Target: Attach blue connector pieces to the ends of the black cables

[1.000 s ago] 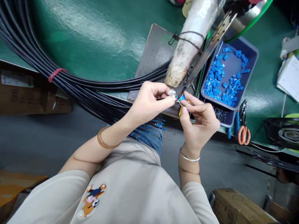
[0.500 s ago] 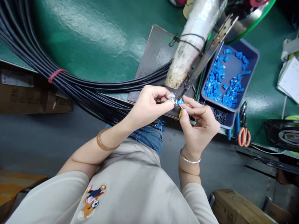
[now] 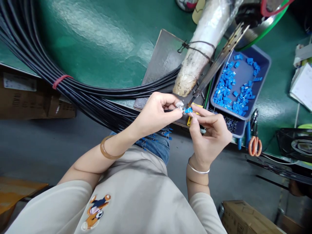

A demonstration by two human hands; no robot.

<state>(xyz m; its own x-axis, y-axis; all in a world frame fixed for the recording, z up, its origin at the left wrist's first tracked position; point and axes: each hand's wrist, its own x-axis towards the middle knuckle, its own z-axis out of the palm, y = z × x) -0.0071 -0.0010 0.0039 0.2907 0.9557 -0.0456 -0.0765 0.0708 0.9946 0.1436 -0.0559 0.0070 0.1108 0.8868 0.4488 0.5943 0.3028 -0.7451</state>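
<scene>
My left hand pinches the end of a black cable, with a small blue piece at its tip. On the other side of that piece, my right hand has thumb and fingers closed on a thin silvery wire. The dark tip of a soldering iron comes down onto the blue piece between both hands. A white wrapped tube hangs just above my fingers. The bundle of black cables runs left, bound with a red tie.
A bin of small blue parts is right of the iron, above a tray of small black parts. Orange-handled scissors hang at the bench edge. A dark board lies under the tube. Cardboard boxes stand below.
The whole view has shifted slightly, so bench and hands appear a little lower. Both hands keep their grip, and the iron tip stays at the blue piece.
</scene>
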